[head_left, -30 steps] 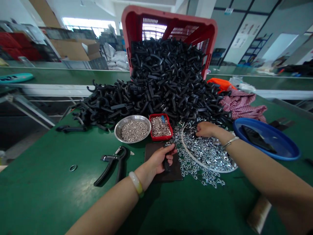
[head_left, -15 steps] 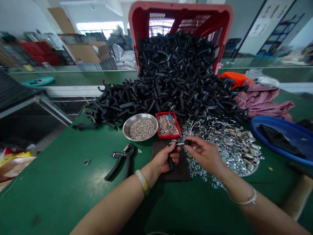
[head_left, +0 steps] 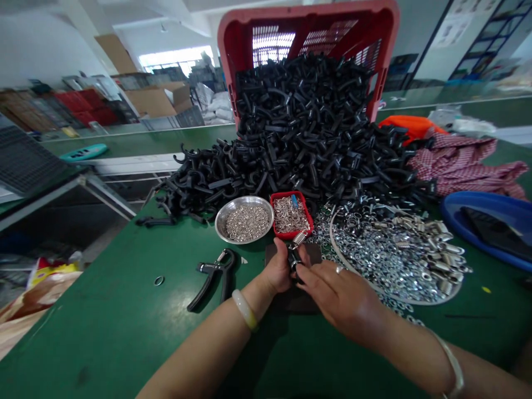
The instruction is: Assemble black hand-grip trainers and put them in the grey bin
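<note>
My left hand is closed around a black hand grip strengthener, with a metal coil spring sticking up from its top. Against the same black piece, lower down, are the bent fingers of my right hand, which partly cover it. Both hands are above a dark square pad. Left of them, an assembled hand grip strengthener with black handles and a spring lies on the green table. A single metal ring rests farther left.
Behind the hands stand a steel bowl and a red tray of small metal parts. A red crate spills black handles. Rings and springs are heaped at right, near a blue tray and checked cloth.
My right hand has come down and left from the small black piece at the side of the grip onto its lower part. The spring now points up above my left hand. The view has shifted slightly.
</note>
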`<state>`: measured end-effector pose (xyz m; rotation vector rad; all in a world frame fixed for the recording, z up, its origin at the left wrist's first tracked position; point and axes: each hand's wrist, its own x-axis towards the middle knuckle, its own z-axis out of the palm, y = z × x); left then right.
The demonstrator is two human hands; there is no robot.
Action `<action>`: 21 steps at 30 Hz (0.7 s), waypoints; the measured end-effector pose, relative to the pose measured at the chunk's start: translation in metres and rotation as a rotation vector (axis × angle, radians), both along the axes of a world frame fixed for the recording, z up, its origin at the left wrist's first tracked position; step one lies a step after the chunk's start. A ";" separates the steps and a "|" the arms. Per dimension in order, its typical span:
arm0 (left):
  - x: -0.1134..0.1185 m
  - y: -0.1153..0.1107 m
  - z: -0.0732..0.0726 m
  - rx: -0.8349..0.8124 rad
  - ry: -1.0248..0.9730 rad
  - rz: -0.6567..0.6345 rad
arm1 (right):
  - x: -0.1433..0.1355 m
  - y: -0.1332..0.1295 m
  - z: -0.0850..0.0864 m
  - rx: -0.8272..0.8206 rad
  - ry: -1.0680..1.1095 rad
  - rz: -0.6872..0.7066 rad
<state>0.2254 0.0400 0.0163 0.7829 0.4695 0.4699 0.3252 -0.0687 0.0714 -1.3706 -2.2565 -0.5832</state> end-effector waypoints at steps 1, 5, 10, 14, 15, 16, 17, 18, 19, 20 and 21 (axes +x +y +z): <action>0.000 -0.001 0.000 0.039 -0.001 0.018 | -0.002 -0.001 0.000 0.007 0.004 -0.015; 0.000 -0.002 0.001 0.189 -0.029 0.058 | -0.005 0.002 -0.006 0.000 0.080 -0.072; 0.012 -0.011 0.004 0.242 0.099 0.300 | 0.014 0.021 -0.021 -0.045 0.381 -0.247; 0.018 -0.017 0.006 0.212 0.180 0.354 | 0.027 0.027 -0.030 -0.276 0.547 -0.352; 0.017 -0.017 0.007 0.208 0.205 0.358 | 0.028 0.027 -0.031 -0.345 0.540 -0.336; 0.016 -0.015 0.008 0.206 0.228 0.359 | 0.029 0.026 -0.032 -0.407 0.544 -0.308; 0.014 -0.013 0.009 0.206 0.247 0.359 | 0.030 0.027 -0.032 -0.473 0.586 -0.275; 0.013 -0.011 0.011 0.204 0.260 0.349 | 0.031 0.028 -0.032 -0.549 0.677 -0.244; 0.011 -0.008 0.012 0.196 0.264 0.327 | 0.032 0.030 -0.031 -0.632 0.804 -0.216; 0.010 -0.006 0.014 0.180 0.261 0.296 | 0.034 0.034 -0.030 -0.714 0.939 -0.190; 0.009 -0.005 0.015 0.152 0.252 0.266 | 0.036 0.038 -0.029 -0.782 1.055 -0.167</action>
